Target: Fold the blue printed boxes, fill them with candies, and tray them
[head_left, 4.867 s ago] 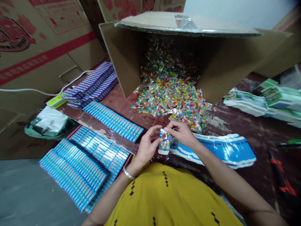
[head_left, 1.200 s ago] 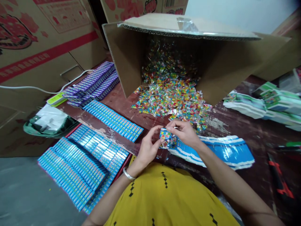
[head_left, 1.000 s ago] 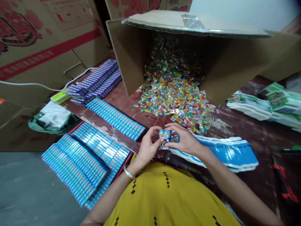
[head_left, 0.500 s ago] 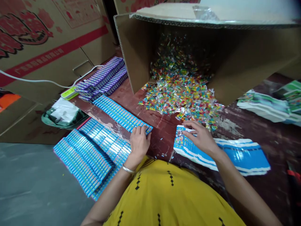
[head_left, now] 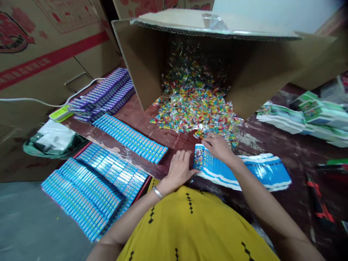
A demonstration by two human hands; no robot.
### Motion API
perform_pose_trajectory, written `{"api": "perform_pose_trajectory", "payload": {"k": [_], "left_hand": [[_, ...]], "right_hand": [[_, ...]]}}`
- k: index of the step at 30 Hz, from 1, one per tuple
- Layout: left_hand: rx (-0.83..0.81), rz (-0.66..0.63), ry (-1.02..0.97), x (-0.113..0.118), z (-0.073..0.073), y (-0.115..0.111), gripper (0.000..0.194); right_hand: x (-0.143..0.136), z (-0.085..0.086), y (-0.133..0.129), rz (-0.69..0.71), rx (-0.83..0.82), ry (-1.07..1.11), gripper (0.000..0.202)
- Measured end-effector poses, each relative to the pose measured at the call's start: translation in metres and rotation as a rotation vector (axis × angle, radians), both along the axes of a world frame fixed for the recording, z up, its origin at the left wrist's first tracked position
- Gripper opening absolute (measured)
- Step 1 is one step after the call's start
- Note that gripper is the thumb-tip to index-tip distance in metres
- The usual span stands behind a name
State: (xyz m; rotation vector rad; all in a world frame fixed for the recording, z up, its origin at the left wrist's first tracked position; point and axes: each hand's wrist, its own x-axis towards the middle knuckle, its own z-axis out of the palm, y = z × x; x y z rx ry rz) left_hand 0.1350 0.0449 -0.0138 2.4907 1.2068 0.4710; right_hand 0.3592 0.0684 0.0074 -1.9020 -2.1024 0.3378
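Spreads empty left hand (head_left: 178,169) over dark-red wooden table (head_left: 141,115) beside fanned, flat blue cardboard cartons (head_left: 220,169); curls right hand (head_left: 218,146), with unclear hold, at their upper edge.

Before you, a scuffed dark-red table (head_left: 172,139) is bearing stacked purple boxes (head_left: 108,90), a row of small blue boxes (head_left: 130,138), a sideways cardboard carton (head_left: 269,69), colourful packets (head_left: 195,108) spreading from its mouth, fanned flat blue cartons (head_left: 266,169), green-and-white cartons (head_left: 282,119) and a red-and-black tool (head_left: 320,203).
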Motion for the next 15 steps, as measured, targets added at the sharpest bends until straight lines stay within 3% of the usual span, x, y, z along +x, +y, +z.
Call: {"api": "perform_pose_trajectory", "payload": {"k": [3,9,12,15], "left_hand": [[-0.02,0.004,0.072,0.012,-0.006,0.003,0.077],[-0.086,0.034,0.056,0.009,-0.008,0.004,0.074],[-0.157,0.038,-0.062,0.009,-0.002,0.004,0.065],[-0.241,0.072,-0.227,0.009,0.012,0.004,0.074]], "right_hand": [[-0.006,-0.001,0.001,0.031,-0.007,-0.051,0.029],[-0.006,0.006,-0.006,0.052,0.083,0.057,0.02],[-0.01,0.011,-0.007,-0.056,0.049,0.277,0.014],[-0.02,0.016,-0.008,-0.223,0.023,0.588,0.017]]}}
